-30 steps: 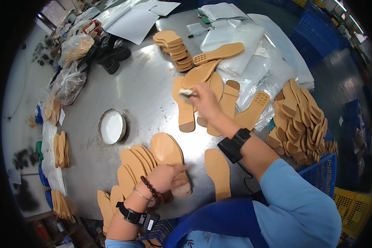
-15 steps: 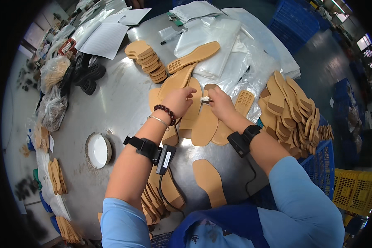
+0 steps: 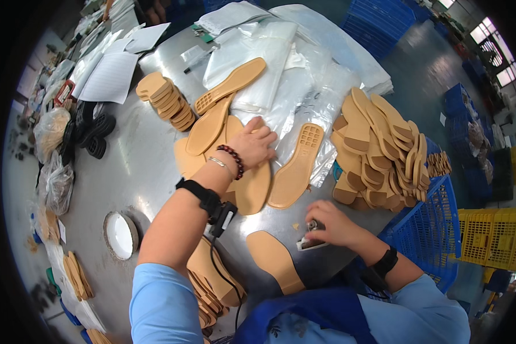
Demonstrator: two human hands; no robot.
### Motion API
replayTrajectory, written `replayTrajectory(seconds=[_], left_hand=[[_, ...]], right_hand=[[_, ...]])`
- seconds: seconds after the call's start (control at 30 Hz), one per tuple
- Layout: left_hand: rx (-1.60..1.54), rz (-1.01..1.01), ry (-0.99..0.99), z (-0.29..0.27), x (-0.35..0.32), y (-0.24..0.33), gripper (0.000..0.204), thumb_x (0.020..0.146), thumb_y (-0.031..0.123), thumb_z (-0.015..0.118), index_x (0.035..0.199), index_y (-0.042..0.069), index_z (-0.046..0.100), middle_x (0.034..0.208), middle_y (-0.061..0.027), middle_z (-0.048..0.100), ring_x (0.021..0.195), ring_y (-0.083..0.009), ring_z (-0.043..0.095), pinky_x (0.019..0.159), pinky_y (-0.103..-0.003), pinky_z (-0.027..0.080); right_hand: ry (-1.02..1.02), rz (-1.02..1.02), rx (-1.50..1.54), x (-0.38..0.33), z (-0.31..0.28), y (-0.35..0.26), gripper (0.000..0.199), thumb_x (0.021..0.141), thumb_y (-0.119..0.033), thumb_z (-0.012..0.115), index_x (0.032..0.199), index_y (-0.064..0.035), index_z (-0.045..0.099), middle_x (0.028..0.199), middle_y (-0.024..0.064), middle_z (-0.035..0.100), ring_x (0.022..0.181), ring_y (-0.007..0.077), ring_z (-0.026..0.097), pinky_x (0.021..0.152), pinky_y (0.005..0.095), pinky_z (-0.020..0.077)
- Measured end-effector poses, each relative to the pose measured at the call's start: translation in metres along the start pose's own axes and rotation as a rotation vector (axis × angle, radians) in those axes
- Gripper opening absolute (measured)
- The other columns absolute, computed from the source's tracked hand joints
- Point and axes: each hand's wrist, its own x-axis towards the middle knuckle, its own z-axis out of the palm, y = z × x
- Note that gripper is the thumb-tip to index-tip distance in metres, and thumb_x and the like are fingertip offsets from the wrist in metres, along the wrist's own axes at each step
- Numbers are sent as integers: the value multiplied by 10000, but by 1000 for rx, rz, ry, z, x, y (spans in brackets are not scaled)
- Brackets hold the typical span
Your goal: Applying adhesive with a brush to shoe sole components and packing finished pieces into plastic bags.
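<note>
My left hand (image 3: 251, 148) lies over the overlapping tan shoe soles in the middle of the table, its bent fingers wrapped round the upper part of one smooth sole (image 3: 252, 192). Its fingertips are partly hidden. Nearer me on the right, my right hand (image 3: 332, 225) is closed on a small metal tool (image 3: 312, 228) with a whitish piece at its lower end; its exact kind is unclear. Between the hands lies a sole with a grid-patterned heel (image 3: 295, 169). A single smooth sole (image 3: 276, 261) rests near the table's front edge.
A large heap of soles (image 3: 378, 152) stands at the right, beside blue (image 3: 427, 229) and yellow crates (image 3: 493, 238). Clear plastic bags (image 3: 258, 69) cover the far side. Stacked heel pieces (image 3: 166, 100), a white bowl (image 3: 121, 235) and black soles (image 3: 94, 132) lie left.
My right hand has drawn away from the middle soles toward the near right, with the small tool. My left hand has moved onto the sole pile. The view has shifted slightly.
</note>
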Motion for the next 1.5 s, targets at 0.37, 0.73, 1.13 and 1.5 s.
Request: replayTrajectory(seconds=[0.37, 0.73, 1.13, 1.5], left_hand=[[-1587, -562, 567, -96, -4, 40, 79, 897, 81, 661, 950, 22, 667, 793, 10, 634, 693, -70, 595, 610, -206, 486], [-1720, -267, 456, -85, 88, 100, 369, 931, 153, 637, 1250, 2, 530, 1074, -69, 610, 919, -153, 606, 831, -277, 502], [-1449, -892, 132, -16, 46, 92, 587, 683, 84, 819, 1215, -3, 587, 888, -147, 702, 827, -255, 689, 793, -340, 540], [-572, -687, 768, -81, -116, 102, 284, 723, 170, 777, 994, 254, 762, 1316, -86, 551, 1292, -353, 403, 1067, -531, 300]], right_hand=[[789, -260, 109, 56, -23, -72, 730, 770, -78, 768, 1393, -8, 394, 1315, 169, 481, 1159, 266, 530, 985, 379, 428], [1027, -180, 775, -62, -139, -68, 501, 881, 12, 603, 1356, 17, 442, 1219, 105, 588, 1109, 185, 591, 966, 310, 475], [1097, 582, -592, -120, -179, 14, 374, 910, -216, 628, 1235, -33, 613, 1354, 181, 443, 1240, 343, 397, 1045, 385, 342], [643, -280, -26, 141, -118, -82, 310, 818, 3, 620, 1126, -31, 635, 1060, 105, 621, 877, 216, 600, 805, 310, 489]])
